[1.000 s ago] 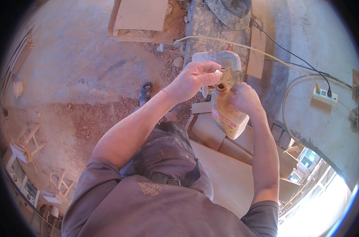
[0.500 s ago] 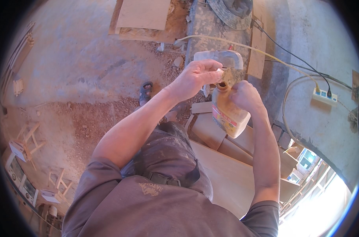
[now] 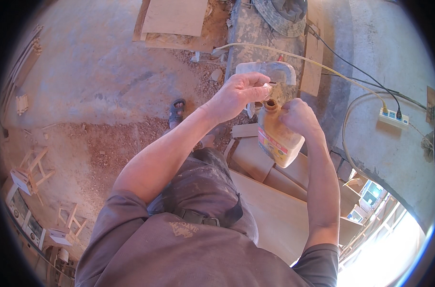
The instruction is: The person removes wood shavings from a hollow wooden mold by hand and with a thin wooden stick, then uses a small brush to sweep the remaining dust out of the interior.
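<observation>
My right hand [image 3: 299, 116] is closed round the handle side of a yellowish plastic jug [image 3: 279, 138] with a colourful label. The jug hangs at a tilt, and its round brown mouth is uncapped. Just to the left and above that mouth, my left hand [image 3: 241, 94] is in a pinch, thumb against fingers. A small whitish bit shows at its fingertips, too little to name. Beyond both hands a clear plastic container [image 3: 285, 71] rests on a dusty, stained bench [image 3: 246, 36]. My left fingers overlap its near side; whether they touch it I cannot tell.
A grey brimmed hat [image 3: 282, 19] lies at the bench's far end. A pale hose [image 3: 260, 45] crosses the bench towards a white power strip [image 3: 393, 117] with black cords. Wooden boards [image 3: 270, 210] lean below the jug. Small wooden stools [image 3: 35, 172] stand at the left.
</observation>
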A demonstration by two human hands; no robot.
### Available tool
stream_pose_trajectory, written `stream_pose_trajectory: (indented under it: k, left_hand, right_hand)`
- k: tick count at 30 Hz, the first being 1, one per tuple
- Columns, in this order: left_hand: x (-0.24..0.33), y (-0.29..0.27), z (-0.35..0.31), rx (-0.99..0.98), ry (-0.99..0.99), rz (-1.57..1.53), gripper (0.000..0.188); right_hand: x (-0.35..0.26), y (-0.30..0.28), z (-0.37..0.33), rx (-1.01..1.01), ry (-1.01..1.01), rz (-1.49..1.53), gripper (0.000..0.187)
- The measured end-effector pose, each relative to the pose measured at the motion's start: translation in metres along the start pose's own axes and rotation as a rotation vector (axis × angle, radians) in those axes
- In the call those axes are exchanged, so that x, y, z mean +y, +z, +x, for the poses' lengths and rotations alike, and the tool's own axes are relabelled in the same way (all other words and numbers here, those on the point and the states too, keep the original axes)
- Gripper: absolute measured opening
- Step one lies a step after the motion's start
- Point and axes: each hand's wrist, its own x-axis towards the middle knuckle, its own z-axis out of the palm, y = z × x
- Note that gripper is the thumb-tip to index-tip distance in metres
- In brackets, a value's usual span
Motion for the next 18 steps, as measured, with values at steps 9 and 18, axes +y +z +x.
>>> stream_pose_trajectory:
  k: [9, 18]
  left_hand:
    - [-0.0012, 0.0018, -0.0008, 0.03, -0.01, -0.011, 0.037]
    - [-0.0051, 0.003, -0.0017, 0.059, -0.002, -0.016, 0.037]
  right_hand:
    - [-0.0049, -0.0059, -0.0001, -0.049, -0.001, -0.031, 0.035]
    - [0.0004, -0.0023, -0.0007, -0.035, -0.003, -0.026, 0.034]
